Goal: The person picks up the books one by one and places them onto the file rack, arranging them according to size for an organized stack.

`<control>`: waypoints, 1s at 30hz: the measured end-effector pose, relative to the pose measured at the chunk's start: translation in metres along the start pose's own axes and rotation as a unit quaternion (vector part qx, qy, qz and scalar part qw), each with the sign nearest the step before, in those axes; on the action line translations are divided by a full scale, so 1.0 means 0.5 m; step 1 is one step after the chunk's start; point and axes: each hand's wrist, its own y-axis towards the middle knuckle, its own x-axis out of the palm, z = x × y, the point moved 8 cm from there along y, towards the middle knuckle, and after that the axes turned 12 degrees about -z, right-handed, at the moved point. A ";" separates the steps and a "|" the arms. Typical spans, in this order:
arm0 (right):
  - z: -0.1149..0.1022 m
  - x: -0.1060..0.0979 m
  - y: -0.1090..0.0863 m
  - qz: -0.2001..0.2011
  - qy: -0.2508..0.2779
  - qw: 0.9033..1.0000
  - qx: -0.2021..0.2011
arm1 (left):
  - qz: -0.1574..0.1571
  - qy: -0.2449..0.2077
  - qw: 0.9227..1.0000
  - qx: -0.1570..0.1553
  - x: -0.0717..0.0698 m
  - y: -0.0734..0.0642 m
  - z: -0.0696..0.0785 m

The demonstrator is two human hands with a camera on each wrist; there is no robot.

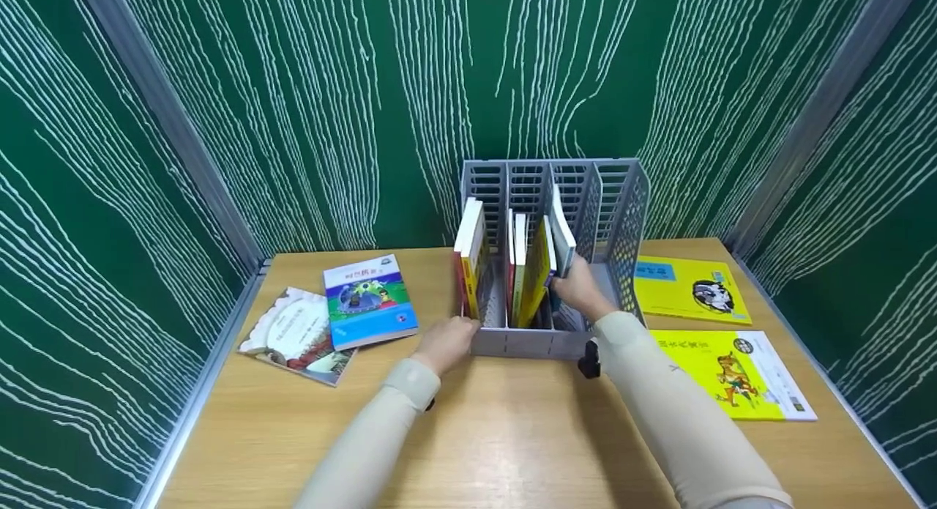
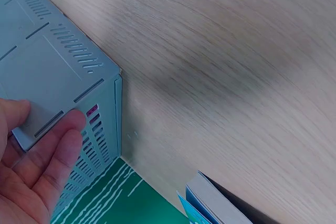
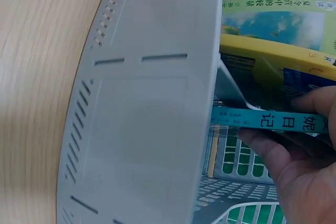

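Note:
A grey desktop file rack with upright dividers stands on the table. At its front left corner, my left hand pinches the edge, thumb on the front panel and fingers along the slotted side. My right hand grips a thin book with a teal spine, thumb on one face and fingers on the other. This book stands upright in the rack, right of a yellow book. Farther left in the rack are a green-spined book and several others, including a white-edged book.
Left of the rack, a blue-and-white book overlaps a pale illustrated book. To the right lie two yellow books, the farther one and the nearer one, partly behind my sleeve. Green walls with white lines enclose the table.

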 end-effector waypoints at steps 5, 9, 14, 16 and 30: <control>-0.003 0.005 0.001 -0.038 -0.002 0.999 0.002 | -0.003 0.000 1.000 0.007 -0.005 -0.002 0.003; -0.003 0.006 -0.001 -0.065 -0.004 0.998 0.010 | -0.021 -0.003 1.000 0.007 -0.002 -0.001 0.003; -0.002 0.004 -0.001 -0.069 -0.017 0.997 0.012 | -0.051 -0.001 0.999 0.003 -0.001 0.000 0.004; -0.004 0.003 -0.001 -0.066 -0.027 0.997 0.005 | -0.060 0.003 0.998 0.003 0.000 -0.001 0.005; -0.008 -0.011 -0.030 -0.057 -0.051 0.997 0.011 | -0.031 0.016 0.998 0.045 -0.030 -0.030 -0.019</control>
